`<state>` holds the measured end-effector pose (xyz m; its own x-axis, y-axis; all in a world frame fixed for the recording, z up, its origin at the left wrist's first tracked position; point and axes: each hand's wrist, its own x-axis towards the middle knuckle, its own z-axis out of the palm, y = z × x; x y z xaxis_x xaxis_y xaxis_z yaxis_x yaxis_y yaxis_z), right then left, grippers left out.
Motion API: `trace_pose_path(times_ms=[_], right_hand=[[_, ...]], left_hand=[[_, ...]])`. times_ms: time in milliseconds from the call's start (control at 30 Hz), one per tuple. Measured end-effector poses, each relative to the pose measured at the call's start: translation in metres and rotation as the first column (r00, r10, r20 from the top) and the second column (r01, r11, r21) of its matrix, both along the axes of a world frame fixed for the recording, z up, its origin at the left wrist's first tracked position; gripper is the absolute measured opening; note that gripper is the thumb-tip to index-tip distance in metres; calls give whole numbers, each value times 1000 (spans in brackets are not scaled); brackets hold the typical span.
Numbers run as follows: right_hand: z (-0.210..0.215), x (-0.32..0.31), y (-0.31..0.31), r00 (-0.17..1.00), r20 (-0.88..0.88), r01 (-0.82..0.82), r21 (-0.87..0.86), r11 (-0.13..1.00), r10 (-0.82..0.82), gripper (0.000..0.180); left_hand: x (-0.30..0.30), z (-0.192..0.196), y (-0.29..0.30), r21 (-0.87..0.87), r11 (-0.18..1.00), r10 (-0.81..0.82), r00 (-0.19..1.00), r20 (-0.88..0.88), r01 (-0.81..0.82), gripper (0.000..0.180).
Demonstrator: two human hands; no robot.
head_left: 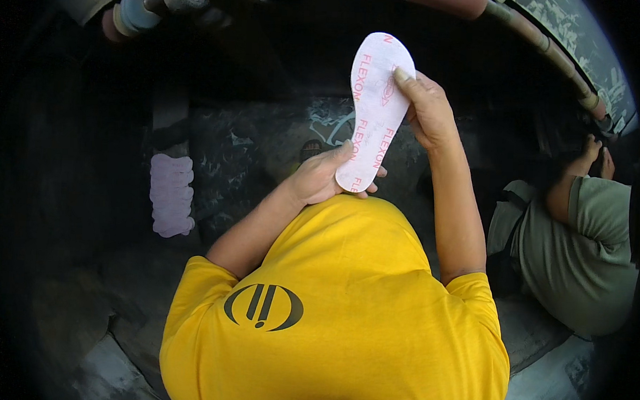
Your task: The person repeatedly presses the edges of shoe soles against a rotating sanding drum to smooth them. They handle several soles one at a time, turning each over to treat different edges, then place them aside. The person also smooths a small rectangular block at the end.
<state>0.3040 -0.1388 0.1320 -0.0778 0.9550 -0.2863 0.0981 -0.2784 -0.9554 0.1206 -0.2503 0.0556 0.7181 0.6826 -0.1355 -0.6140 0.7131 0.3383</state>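
A white shoe insole [370, 124] with pink-red print is held up in front of my yellow shirt, its wide end pointing away from me. My left hand [326, 173] grips the narrow heel end, thumb on the upper face and fingertips showing beyond the far edge. At the wide end my right hand [427, 105] pinches the right edge, its thumb lying on the printed face and its fingers behind. Whether one layer or more is held, I cannot tell.
To my left lies a row of overlapping pale insoles [171, 195]. A co-worker in a grey-green garment [575, 251] sits close on my right. Rollers or pipes [544, 45] run along a scuffed panel at the far right; rounded machine parts [137, 14] show at the far left.
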Motion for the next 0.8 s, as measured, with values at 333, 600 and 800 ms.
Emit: trace_pose_path(times_ms=[333, 600, 800], right_hand=[[37, -3, -18, 840, 534, -188, 449, 873, -94, 42], [48, -15, 42, 790, 534, -121, 619, 776, -303, 36], [48, -19, 56, 758, 554, -119, 636, 762, -344, 33]], left_hand=[[38, 83, 77, 574, 755, 550, 171, -817, 317, 109], [31, 79, 175, 734, 550, 732, 195, -653, 398, 111], [29, 71, 196, 759, 497, 764, 202, -613, 421, 105]])
